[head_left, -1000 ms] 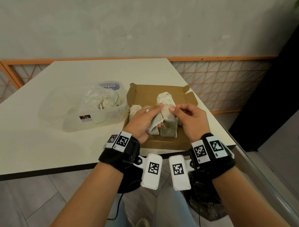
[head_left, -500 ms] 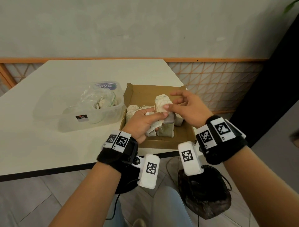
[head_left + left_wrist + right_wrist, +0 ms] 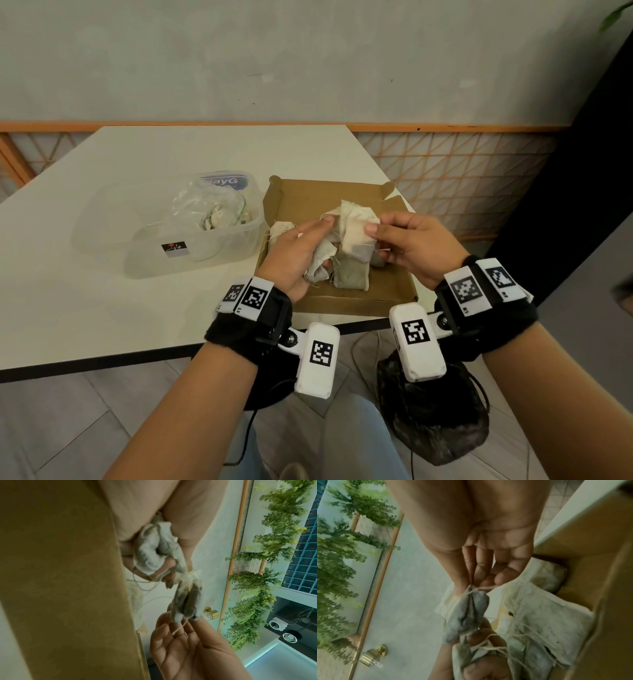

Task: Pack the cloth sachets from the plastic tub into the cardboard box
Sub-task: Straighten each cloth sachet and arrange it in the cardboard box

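Observation:
Both hands hover over the brown cardboard box (image 3: 308,197). My left hand (image 3: 310,248) curls round a crumpled grey-white sachet (image 3: 320,262) (image 3: 150,551). My right hand (image 3: 375,233) pinches the end of a second, cream sachet (image 3: 356,224) (image 3: 469,609) between thumb and forefinger (image 3: 462,582). That sachet stretches between the two hands, joined to the left one by thread. More sachets (image 3: 351,277) (image 3: 539,622) lie in the box below. The clear plastic tub (image 3: 205,241) stands left of the box, with sachets inside a plastic bag (image 3: 214,216).
The white table (image 3: 120,308) ends at a near edge just below the box. An orange lattice railing (image 3: 445,164) runs behind and to the right. A dark bag (image 3: 435,418) sits on the floor under my right wrist.
My right hand rose from the box and took the cream sachet by its end, drawing it away from the bundle in my left hand. The left hand stayed in place.

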